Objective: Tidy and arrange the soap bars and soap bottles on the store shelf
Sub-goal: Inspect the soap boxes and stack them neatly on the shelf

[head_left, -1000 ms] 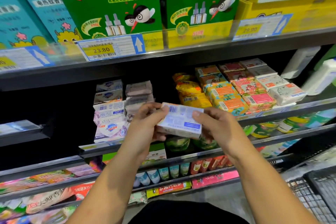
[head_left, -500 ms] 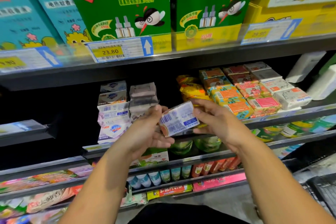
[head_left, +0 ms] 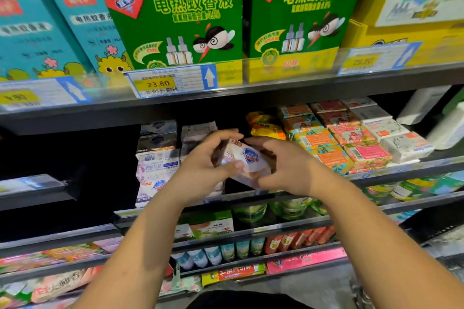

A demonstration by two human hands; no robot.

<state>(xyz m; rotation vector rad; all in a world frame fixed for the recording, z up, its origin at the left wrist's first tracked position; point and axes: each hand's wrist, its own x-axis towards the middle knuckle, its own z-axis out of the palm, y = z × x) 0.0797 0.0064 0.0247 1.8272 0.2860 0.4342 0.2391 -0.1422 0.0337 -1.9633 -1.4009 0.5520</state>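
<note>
Grip on soap bar (head_left: 247, 162): clamped from both ends. Left hand (head_left: 203, 168) kept its thumb on the near face and fingers over the far edge, while the right hand (head_left: 288, 168) curled round the other end. No slack seen on either side.
Soap bar's place: held tilted in the air just before the front edge of the middle shelf (head_left: 401, 169), clear of its surface, with the white soap stack (head_left: 158, 165) to the left and the yellow packets (head_left: 266, 125) behind.
Slip risk: probably dropped to the lower shelves if one pinch eased while turning; wrapper looked glossy, so judged slick.
Stack risk: white soap stack sat unevenly near the shelf's left end; could be toppled by a passing knuckle or a bar pushed in crooked.
Row risk: orange soap packs (head_left: 324, 143) lay close on the right; could be shoved out of line by the right wrist.
Hidden: landing spot on the shelf covered by both hands; back of the shelf lost in shadow.
Cut off: white soap bottles (head_left: 426, 105) at the shelf's right end shown only in part.
Blurred: bar's print smeared apart from a blue shield mark; variety could not be read.
</note>
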